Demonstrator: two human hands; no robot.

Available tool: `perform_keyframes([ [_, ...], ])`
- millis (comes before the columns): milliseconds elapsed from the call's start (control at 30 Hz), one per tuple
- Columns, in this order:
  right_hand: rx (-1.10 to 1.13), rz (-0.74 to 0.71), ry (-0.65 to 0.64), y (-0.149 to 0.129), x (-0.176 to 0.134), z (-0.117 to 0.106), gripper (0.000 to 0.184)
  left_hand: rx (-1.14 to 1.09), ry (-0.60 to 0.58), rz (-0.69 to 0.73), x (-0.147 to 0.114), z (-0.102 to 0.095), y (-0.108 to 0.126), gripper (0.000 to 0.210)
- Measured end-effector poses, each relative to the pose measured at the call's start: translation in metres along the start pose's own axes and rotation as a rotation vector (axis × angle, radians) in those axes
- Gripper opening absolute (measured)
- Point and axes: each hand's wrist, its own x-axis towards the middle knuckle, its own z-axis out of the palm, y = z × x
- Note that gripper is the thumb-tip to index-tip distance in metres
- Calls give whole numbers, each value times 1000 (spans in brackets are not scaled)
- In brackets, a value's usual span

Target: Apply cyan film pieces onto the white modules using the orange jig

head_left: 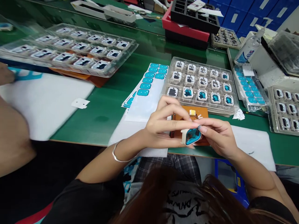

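Observation:
My left hand (167,123) has its thumb and fingers closed around a white square watch case (192,137) with a teal film on its face. The case is tilted above the table's front edge. At the upper right corner of its face, my right hand (218,133) pinches with thumb and forefinger; whether it grips the film or the rim is hidden. Beneath both hands is an orange fixture block (203,112), partly covered. Behind it, a clear plastic tray (230,110) holds rows of white watch cases, several with teal faces. A sheet of teal stickers (151,104) lies to its left.
On the left, a co-worker's arm (14,133) rests by a white cloth (67,102) and another clear tray (109,73) of cases. Right of the middle tray are bagged teal stickers (251,90), a pump bottle (249,48) and a further tray (277,127). Black and red trays (187,29) stack behind.

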Motion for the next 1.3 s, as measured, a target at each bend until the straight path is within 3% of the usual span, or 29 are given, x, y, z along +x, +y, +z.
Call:
perform_keyframes([
  [467, 28, 96, 66, -8, -1, 1, 16, -22, -12, -47, -3, 2, 0, 46],
  [1300, 106, 95, 55, -11, 3, 5, 12, -51, -4, -22, -2, 3, 2, 41],
])
